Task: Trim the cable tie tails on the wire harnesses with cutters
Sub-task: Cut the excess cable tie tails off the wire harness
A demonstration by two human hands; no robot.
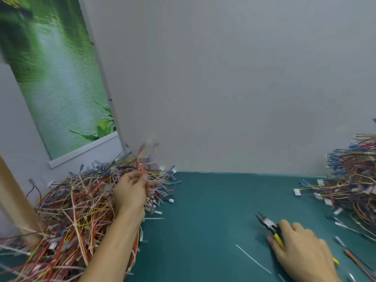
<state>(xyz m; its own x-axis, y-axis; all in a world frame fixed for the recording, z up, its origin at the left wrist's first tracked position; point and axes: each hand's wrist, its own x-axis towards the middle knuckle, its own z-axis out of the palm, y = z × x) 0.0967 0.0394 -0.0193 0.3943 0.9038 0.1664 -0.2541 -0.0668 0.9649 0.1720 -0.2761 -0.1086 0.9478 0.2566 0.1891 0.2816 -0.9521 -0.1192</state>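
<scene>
A big tangled pile of wire harnesses (77,216) with white cable tie tails covers the left of the teal table (213,210). My left hand (131,192) reaches into its far right part and grips a bunch of wires, lifted and blurred above the pile. My right hand (303,249) lies on the table at the lower right and holds the yellow-handled cutters (268,224), whose dark jaws point up and left, slightly apart. A cut white tie tail (253,259) lies just left of that hand.
A second pile of harnesses (354,186) with white connectors fills the right edge. Loose wires (354,259) lie at the lower right. A grey wall stands right behind the table. A green poster (57,82) hangs on the left, beside a brown post (16,200).
</scene>
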